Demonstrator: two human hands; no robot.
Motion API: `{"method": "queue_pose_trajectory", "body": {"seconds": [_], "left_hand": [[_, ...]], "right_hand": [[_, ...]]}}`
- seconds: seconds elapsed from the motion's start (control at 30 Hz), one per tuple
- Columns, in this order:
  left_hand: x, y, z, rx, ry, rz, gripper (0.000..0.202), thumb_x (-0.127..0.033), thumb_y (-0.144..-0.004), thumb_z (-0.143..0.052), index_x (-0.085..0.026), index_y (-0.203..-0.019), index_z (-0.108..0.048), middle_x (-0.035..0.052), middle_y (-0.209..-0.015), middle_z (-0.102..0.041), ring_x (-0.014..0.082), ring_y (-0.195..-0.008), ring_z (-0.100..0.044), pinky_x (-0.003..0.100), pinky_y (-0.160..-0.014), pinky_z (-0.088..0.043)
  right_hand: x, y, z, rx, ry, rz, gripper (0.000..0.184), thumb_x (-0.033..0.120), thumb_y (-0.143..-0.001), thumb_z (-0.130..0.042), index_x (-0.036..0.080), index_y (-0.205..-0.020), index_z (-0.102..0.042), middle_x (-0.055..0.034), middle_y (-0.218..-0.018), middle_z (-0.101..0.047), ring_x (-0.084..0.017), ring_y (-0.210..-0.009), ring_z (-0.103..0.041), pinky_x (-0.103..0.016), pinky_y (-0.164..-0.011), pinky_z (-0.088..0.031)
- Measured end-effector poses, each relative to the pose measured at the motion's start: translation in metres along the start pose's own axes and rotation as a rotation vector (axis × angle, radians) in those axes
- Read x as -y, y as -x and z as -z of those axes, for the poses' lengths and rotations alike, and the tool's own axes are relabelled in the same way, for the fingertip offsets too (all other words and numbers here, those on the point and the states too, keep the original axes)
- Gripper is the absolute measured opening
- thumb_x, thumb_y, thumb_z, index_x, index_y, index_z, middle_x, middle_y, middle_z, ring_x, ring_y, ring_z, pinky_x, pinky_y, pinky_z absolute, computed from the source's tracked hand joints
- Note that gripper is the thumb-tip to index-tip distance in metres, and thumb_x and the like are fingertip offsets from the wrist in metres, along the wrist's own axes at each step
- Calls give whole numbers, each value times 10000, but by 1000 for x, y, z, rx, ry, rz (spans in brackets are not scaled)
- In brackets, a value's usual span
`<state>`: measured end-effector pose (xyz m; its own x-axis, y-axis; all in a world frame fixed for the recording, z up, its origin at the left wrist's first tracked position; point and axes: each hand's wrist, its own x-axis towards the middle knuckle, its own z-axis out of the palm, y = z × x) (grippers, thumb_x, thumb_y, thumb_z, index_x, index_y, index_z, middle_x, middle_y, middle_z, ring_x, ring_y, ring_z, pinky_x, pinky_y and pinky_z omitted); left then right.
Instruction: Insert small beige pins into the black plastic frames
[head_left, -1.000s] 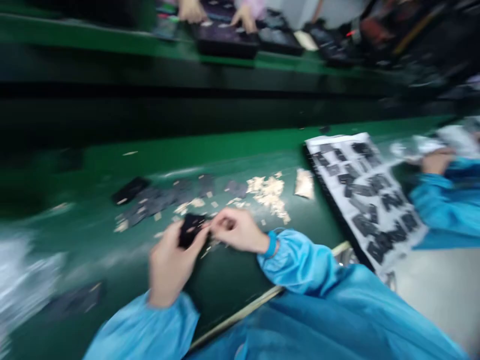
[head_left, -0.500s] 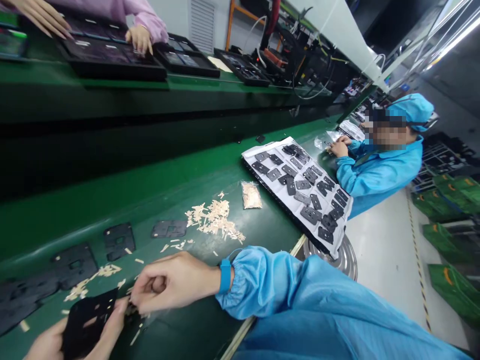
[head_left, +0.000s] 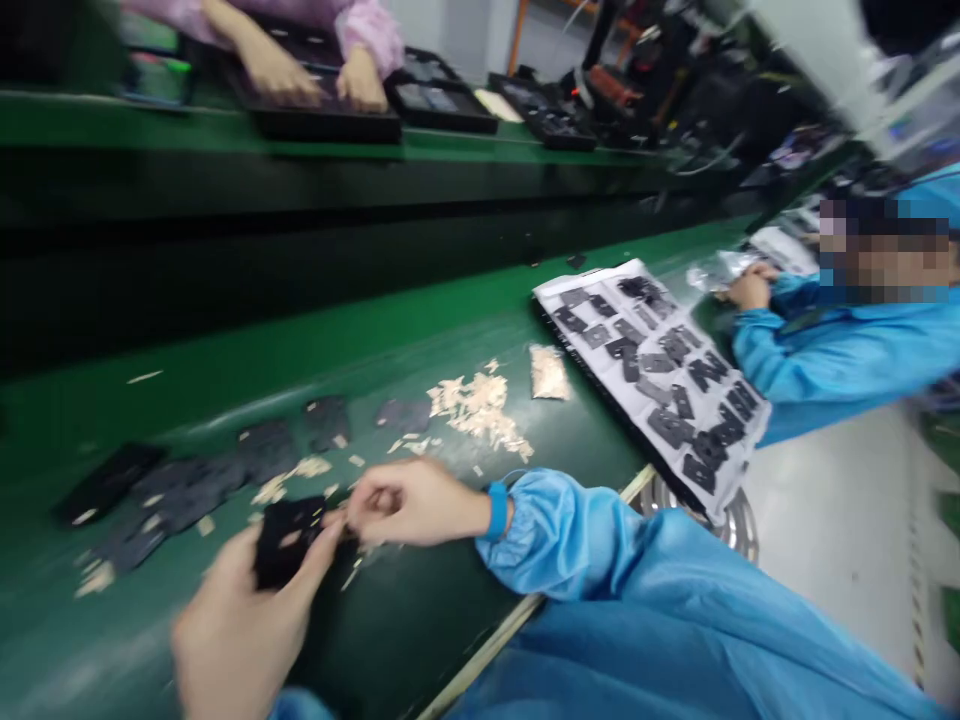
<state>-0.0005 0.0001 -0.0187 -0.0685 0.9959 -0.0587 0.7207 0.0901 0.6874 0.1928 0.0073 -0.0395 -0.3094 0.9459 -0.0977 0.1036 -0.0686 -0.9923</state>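
Note:
My left hand [head_left: 240, 620] grips a small black plate with cut-outs [head_left: 281, 545] between thumb and fingers, a little above the green bench. At the plate's right edge, my right hand [head_left: 424, 500] is closed in a pinch, its fingertips by the left thumb. Whatever the pinch holds is too small and blurred to make out. Just behind the hands lie small pale strips [head_left: 300, 475] and several dark flat plates [head_left: 262, 450]. A larger heap of pale strips [head_left: 480, 405] lies beyond the right hand.
A clear bag of pale strips [head_left: 549, 373] lies beside a white-lined tray [head_left: 559, 300] bearing many black plates. To the right sits a co-worker in blue [head_left: 847, 350]. Across the bench, another person's hands [head_left: 364, 80] rest over a black tray [head_left: 330, 125].
The view has swung left, so the scene sits further right and more of my left hand and the dark plates shows. Both hands stay together at the held plate.

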Motion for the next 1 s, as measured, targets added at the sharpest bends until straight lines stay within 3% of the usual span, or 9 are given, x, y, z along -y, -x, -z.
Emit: {"method": "queue_pose_trajectory", "body": {"seconds": [0.13, 0.3, 0.47, 0.67, 0.83, 1.0], "left_hand": [[-19, 5, 0, -5, 106, -44, 324, -510, -778, -739, -231, -934, -689, 9, -841, -763, 230, -790, -722, 315, -708, -555], [-15, 9, -7, 0, 187, -62, 274, -413, -831, -748, -225, -1017, -677, -7, -864, -753, 170, -780, -700, 276, -758, -534], [-17, 11, -7, 11, 273, -21, 269, -399, -827, -762, -229, -1011, -665, -9, -839, -735, 168, -750, -684, 280, -737, -518], [-9, 2, 0, -56, 447, 52, 291, -409, -858, -738, -221, -1062, -649, 10, -898, -749, 175, -813, -698, 296, -780, -533], [-8, 1, 0, 145, 500, 17, 258, -429, -846, -753, -213, -923, -635, -11, -750, -714, 166, -701, -660, 290, -684, -509], [-10, 0, -4, 253, 486, 4, 264, -315, -783, -797, -196, -962, -644, 30, -912, -753, 194, -835, -692, 312, -765, -528]], "right_hand": [[15, 10, -2, -48, 8, -22, 24, 176, -801, -651, 161, -820, -651, 30, -708, -612, -87, -612, -524, -205, -580, -426], [16, 11, 4, -31, 16, -67, 41, 208, -825, -659, 175, -806, -644, 40, -665, -582, -90, -578, -494, -216, -557, -394], [15, 13, 6, -36, -26, -94, 71, 249, -827, -686, 184, -813, -660, 19, -667, -616, -110, -580, -529, -233, -538, -411], [24, 9, 13, -83, -50, -89, 86, 249, -790, -696, 186, -756, -647, -2, -685, -652, -115, -588, -557, -239, -541, -437], [27, 8, 14, -60, -52, -110, 103, 270, -793, -697, 189, -753, -647, 3, -667, -640, -109, -556, -526, -236, -510, -416], [25, 9, 14, -40, -24, -90, 85, 254, -790, -703, 196, -752, -653, -4, -677, -641, -129, -614, -550, -243, -531, -427]]}}
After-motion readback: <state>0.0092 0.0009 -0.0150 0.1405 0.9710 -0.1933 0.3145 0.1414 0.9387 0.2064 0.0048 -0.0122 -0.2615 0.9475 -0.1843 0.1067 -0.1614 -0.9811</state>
